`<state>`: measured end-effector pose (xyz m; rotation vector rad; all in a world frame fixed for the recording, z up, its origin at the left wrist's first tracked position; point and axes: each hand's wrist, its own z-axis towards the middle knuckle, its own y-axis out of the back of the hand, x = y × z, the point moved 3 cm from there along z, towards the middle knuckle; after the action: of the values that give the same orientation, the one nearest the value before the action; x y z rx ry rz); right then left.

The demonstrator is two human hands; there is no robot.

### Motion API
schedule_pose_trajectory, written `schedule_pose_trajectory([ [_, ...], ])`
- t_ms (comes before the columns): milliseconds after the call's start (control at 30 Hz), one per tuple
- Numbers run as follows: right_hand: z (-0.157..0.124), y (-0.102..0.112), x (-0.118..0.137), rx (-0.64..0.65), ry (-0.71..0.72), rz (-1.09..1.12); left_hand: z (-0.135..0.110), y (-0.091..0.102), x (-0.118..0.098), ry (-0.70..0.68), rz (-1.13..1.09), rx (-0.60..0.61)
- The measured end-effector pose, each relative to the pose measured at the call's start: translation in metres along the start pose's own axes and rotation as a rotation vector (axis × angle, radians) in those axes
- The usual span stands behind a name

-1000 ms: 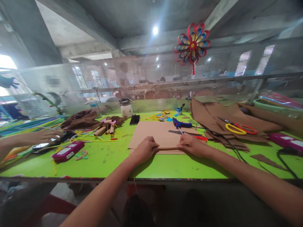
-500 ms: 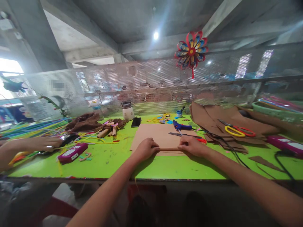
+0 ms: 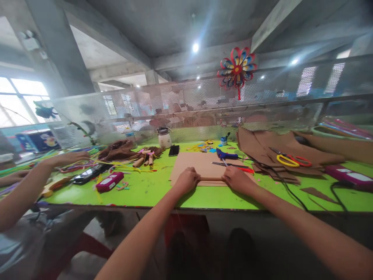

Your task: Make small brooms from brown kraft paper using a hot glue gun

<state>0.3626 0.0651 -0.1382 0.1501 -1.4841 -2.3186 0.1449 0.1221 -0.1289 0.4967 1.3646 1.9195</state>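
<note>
A sheet of light brown paper (image 3: 201, 162) lies flat on the green table in front of me. Along its near edge runs a narrow rolled paper strip (image 3: 211, 179). My left hand (image 3: 188, 181) grips the left end of this strip with curled fingers, and my right hand (image 3: 236, 179) pinches its right end. Just beyond my right hand, a blue glue gun (image 3: 227, 154) rests on the sheet. A pair of red-handled scissors (image 3: 246, 169) lies there too, partly hidden by that hand.
Brown paper sheets (image 3: 262, 144) are piled at the right, with yellow-and-red scissors (image 3: 291, 160) on top. A black cable (image 3: 284, 182) trails near my right forearm. Left stand a purple box (image 3: 110, 181), a phone (image 3: 174, 150) and a jar (image 3: 164, 138). A co-worker's arm (image 3: 32, 182) reaches in.
My view has shifted left, bringing more of the co-worker into sight. The co-worker's hand has lifted off the dark device. Both my hands stay on the rolled strip, which looks slightly thicker.
</note>
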Motion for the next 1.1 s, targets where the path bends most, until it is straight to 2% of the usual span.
schedule_pose_trajectory([
  [200,-0.009,-0.003,0.006,-0.049,0.060,-0.096,-0.003,-0.003,0.001,-0.003,0.067,-0.014],
  [433,-0.008,-0.010,0.003,-0.067,0.069,-0.149,-0.004,-0.008,0.000,-0.020,0.124,-0.002],
  [767,-0.007,-0.012,0.002,-0.053,0.064,-0.187,-0.006,-0.001,-0.008,-0.042,0.157,-0.010],
  [1100,-0.008,-0.005,0.007,-0.002,0.061,-0.215,-0.001,-0.001,-0.005,-0.047,0.176,0.046],
])
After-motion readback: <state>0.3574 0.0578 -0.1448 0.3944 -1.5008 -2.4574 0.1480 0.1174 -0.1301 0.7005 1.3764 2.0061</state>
